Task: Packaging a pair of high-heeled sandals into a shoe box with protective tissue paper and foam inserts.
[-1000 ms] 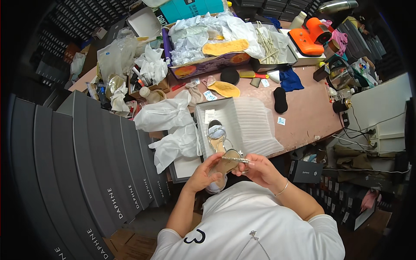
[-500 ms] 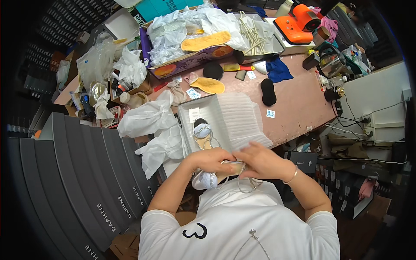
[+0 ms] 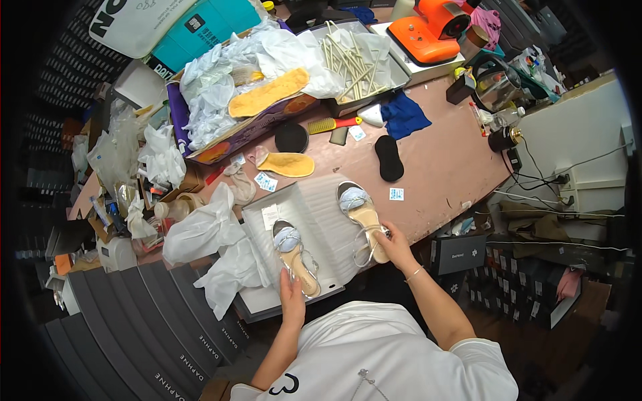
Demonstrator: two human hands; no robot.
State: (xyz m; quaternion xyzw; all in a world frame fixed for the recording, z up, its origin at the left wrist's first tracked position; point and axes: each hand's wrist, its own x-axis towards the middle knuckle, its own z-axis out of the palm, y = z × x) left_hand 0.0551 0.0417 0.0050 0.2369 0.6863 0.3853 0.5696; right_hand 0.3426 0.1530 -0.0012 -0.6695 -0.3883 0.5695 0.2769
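My right hand is closed on the heel end of a strappy sandal. That sandal has a tan insole, a pale blue padded toe band and silvery straps; its toe points away from me over white padded wrapping. A matching sandal lies in an open grey shoe box, toe toward the far end. Along the left edge of its heel part rests my left hand, fingers stretched out and touching it. White tissue paper spills over the box's left side.
Stacked grey shoe boxes rise at the lower left. Across the pink table are yellow insoles, a black insole, a yellow-red brush and a blue cloth. An orange machine stands at the back.
Both hands were together on one sandal close to my body. Now my right hand holds it out over the wrapping, and my left hand has moved to the sandal in the box. The view has shifted.
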